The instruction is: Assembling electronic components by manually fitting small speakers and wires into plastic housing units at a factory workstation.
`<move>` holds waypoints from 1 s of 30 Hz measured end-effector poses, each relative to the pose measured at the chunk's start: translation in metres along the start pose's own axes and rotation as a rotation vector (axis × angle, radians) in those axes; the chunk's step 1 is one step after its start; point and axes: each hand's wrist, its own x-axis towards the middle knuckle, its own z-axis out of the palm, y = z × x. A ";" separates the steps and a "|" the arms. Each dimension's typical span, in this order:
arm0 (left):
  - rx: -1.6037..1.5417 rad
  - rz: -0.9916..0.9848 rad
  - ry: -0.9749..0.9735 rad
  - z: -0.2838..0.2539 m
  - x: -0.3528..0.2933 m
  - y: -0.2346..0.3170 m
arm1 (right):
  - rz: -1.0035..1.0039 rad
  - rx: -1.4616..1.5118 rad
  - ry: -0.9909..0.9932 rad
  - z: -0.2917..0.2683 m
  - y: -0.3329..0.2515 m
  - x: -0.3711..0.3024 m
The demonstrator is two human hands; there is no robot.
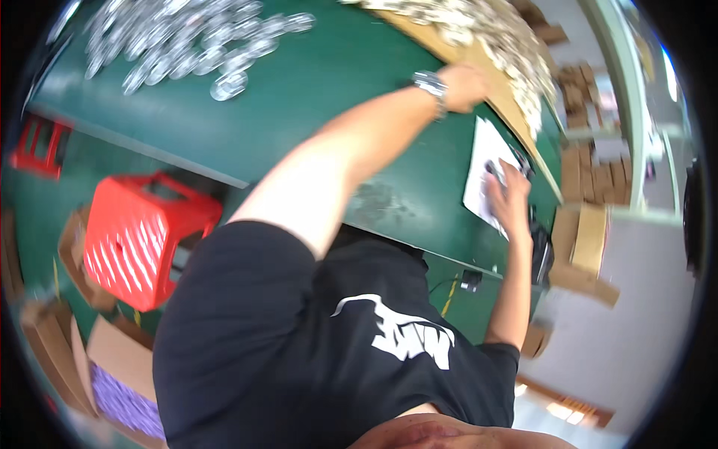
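My left hand (464,85), with a metal watch at the wrist, reaches across the green table (321,82) to the brown board (421,32). Its fingers blend into the board's colour, so their grip does not show. Heaped along the board lie many pale, flat small pieces (456,19). At the table's right end, my right hand (513,196) is over a sheet of white paper (479,168). Its fingers are closed around a small dark thing (491,168), too blurred to name. Dark items (522,160) sit at the sheet's far side.
Clear, shiny oval pieces (202,49) lie in a pile at the table's far left. A red plastic stool (131,239) stands left of me, near an open carton (123,348) with purple contents. Cardboard boxes (594,176) are stacked to the right, and a black bag (541,254) is beside the table.
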 end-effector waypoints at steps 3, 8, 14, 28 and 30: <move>0.073 -0.004 0.091 0.004 -0.011 -0.007 | 0.065 -0.064 0.124 0.038 -0.017 -0.012; 0.089 0.036 0.085 0.006 0.002 -0.002 | 0.193 0.028 0.203 0.034 -0.013 -0.006; 0.036 0.070 -0.005 0.025 0.052 -0.001 | 0.226 0.119 0.185 0.024 -0.002 0.019; 0.097 0.175 -0.304 0.184 0.244 0.061 | 0.223 0.263 0.328 0.039 0.022 0.028; 0.114 0.154 -0.325 0.204 0.254 0.069 | 0.210 0.277 0.387 0.042 0.024 0.026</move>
